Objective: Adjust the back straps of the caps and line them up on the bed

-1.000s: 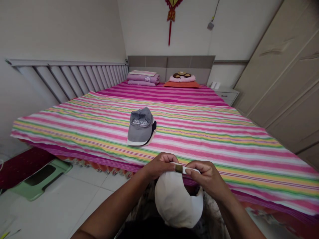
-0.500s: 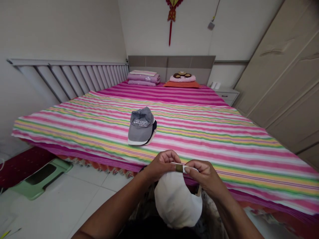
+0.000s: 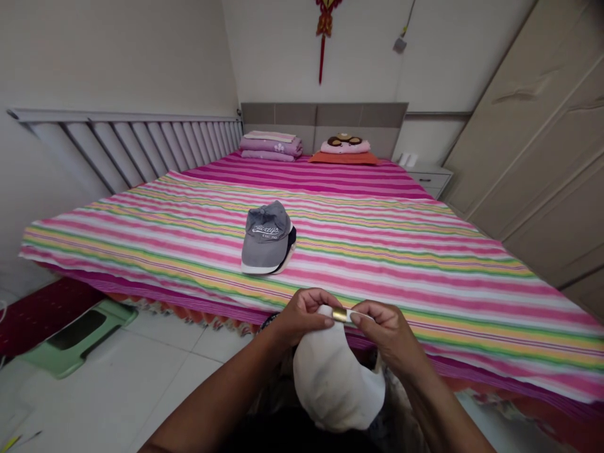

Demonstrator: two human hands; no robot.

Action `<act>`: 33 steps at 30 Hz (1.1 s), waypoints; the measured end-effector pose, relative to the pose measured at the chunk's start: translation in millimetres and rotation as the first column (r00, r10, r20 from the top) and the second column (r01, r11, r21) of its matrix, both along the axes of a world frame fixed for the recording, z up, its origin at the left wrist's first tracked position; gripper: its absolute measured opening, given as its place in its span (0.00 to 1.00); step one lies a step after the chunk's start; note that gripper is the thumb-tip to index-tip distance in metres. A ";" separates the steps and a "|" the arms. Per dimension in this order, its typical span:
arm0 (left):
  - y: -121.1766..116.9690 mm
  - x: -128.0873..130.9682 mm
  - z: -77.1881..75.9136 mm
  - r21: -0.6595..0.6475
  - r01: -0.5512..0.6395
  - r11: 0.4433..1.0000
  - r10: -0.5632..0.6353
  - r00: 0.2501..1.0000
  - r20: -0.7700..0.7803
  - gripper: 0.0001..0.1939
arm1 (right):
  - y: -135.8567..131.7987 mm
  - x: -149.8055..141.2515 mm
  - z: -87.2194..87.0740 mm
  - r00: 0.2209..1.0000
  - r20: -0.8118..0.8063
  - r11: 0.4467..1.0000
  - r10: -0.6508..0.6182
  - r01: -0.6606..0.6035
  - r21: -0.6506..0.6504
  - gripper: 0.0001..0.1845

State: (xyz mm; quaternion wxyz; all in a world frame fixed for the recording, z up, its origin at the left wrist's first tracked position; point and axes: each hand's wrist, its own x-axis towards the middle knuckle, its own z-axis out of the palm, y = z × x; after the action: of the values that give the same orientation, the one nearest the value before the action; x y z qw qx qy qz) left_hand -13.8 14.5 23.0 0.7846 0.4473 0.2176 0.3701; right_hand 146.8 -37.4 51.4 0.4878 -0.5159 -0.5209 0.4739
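Low in the head view, a white cap [image 3: 333,380] hangs crown-down over my lap, its back strap at the top. My left hand [image 3: 309,314] pinches the strap beside a gold-coloured metal buckle [image 3: 339,314]. On the buckle's other side, my right hand [image 3: 384,324] grips the strap's end between thumb and fingers. Beyond my hands, a grey cap [image 3: 267,236] with white lettering and a white-edged brim lies on the bed, on top of darker and pale caps that are mostly hidden.
The bed [image 3: 401,245] wears a striped sheet. Folded bedding [image 3: 271,148] and a pink pillow [image 3: 344,147] lie by the headboard [image 3: 325,116]. A green stool [image 3: 80,340] stands on the floor at left. A white nightstand [image 3: 430,179] and large brown panel [image 3: 533,151] are at right.
The buckle has tilted and now catches the light, shining gold. Both hands keep their hold on the strap with only slight finger movement. The view has shifted a little.
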 end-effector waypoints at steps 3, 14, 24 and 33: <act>-0.7 0.5 -0.8 0.049 -0.055 0.997 0.058 0.997 -0.058 0.18 | -1.2 -3.3 -3.5 0.998 -0.054 0.999 -0.032 0.031 -0.014 0.14; 0.6 3.1 -6.6 0.312 -0.138 0.940 0.165 0.984 -0.061 0.13 | -1.6 -7.6 -11.0 0.979 -0.202 0.998 -0.007 -0.006 -0.064 0.14; 2.1 4.2 -15.0 0.311 -0.170 0.935 0.178 0.984 0.003 0.13 | -4.1 -13.9 -14.7 0.933 -0.359 0.995 -0.027 -0.011 -0.102 0.15; 2.9 0.7 -12.8 0.500 -0.192 0.844 0.259 0.963 -0.068 0.12 | -9.2 -26.9 -13.0 0.900 -0.408 0.985 -0.153 0.104 -0.140 0.14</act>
State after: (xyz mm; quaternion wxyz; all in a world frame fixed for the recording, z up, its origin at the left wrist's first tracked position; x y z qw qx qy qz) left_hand -13.2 17.4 10.2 0.5805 0.6259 0.2198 0.4723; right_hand 119.9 -46.6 38.4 0.5876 -0.4632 -0.3414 0.5689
